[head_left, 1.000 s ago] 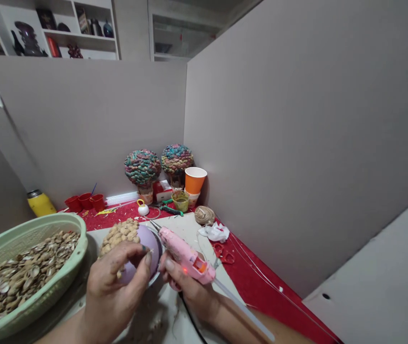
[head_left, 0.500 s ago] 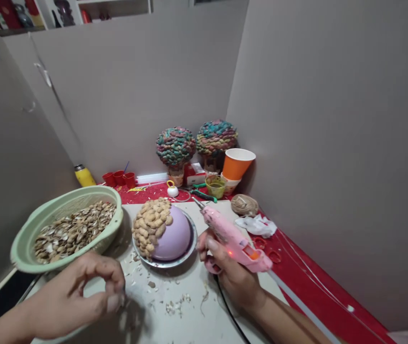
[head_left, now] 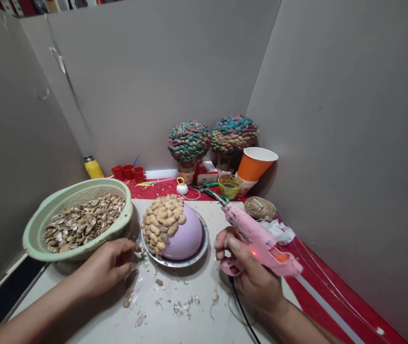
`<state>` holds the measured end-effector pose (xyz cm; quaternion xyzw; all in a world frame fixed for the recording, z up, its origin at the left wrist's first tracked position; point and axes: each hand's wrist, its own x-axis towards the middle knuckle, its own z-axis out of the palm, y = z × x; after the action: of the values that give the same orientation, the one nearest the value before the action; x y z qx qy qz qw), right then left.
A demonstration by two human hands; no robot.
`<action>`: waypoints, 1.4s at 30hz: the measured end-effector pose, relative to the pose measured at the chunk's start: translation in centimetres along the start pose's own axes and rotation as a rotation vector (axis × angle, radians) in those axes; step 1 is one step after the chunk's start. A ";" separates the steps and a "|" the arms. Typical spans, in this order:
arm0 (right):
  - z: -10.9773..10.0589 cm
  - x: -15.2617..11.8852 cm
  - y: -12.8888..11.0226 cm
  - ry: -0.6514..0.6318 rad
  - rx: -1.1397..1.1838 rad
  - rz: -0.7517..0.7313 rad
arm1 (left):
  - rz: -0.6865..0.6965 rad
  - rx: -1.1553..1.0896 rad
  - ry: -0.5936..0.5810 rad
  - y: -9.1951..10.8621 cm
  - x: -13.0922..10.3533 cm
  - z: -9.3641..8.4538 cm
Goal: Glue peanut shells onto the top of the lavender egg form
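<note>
My right hand (head_left: 252, 267) is wrapped round a pink hot glue gun (head_left: 257, 234); its nozzle points up and away, and a red light glows on its side. Left of it, a lilac dome (head_left: 186, 234) rests in a shallow metal dish (head_left: 204, 243), its left part covered with peanut shells (head_left: 163, 220). My left hand (head_left: 112, 265) hovers low over the board, between the green basket and the dish. Its thumb and fingers are apart, and the fingertips are near small shell scraps (head_left: 141, 253).
The green basket (head_left: 34, 234) holds many shell pieces. At the back stand two colourful shell-covered trees (head_left: 189, 143), red cups (head_left: 137, 174), orange paper cups (head_left: 254, 165) and a yellow bottle (head_left: 93, 167). Twine (head_left: 260, 208) lies at right. A black cord (head_left: 240, 306) hangs from the glue gun.
My left hand has moved forward and right, toward the dish, and its curled fingers have parted. The right hand still holds the glue gun. The whole view has shifted slightly.
</note>
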<state>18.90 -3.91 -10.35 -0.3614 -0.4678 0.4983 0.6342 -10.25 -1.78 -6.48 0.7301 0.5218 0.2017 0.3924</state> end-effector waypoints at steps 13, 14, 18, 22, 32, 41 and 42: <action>-0.3 0.7 0.5 0.050 -0.056 0.028 | -0.251 -0.649 0.127 -0.4 1.5 3.5; -0.3 0.8 0.4 0.059 -0.059 0.040 | -0.278 -0.725 0.142 -0.3 1.6 3.7; -0.2 0.7 0.4 0.085 -0.062 0.053 | -0.313 -0.867 0.206 -0.1 1.8 4.4; -0.2 0.8 0.3 0.070 -0.066 0.041 | -0.325 -0.913 0.261 -0.2 2.0 4.8; -1.1 1.6 0.5 0.141 -0.040 -0.051 | -0.292 -1.085 0.206 -1.8 3.5 4.2; -1.0 3.1 -0.1 0.261 0.068 0.043 | -0.275 -1.145 0.188 -2.2 5.5 3.7; -1.2 3.2 0.0 0.271 0.064 0.046 | -0.271 -1.143 0.196 -2.3 5.4 3.7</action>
<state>20.29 -0.76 -9.97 -0.4156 -0.3532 0.4741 0.6912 -7.02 2.21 -11.14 0.3080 0.4525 0.4653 0.6956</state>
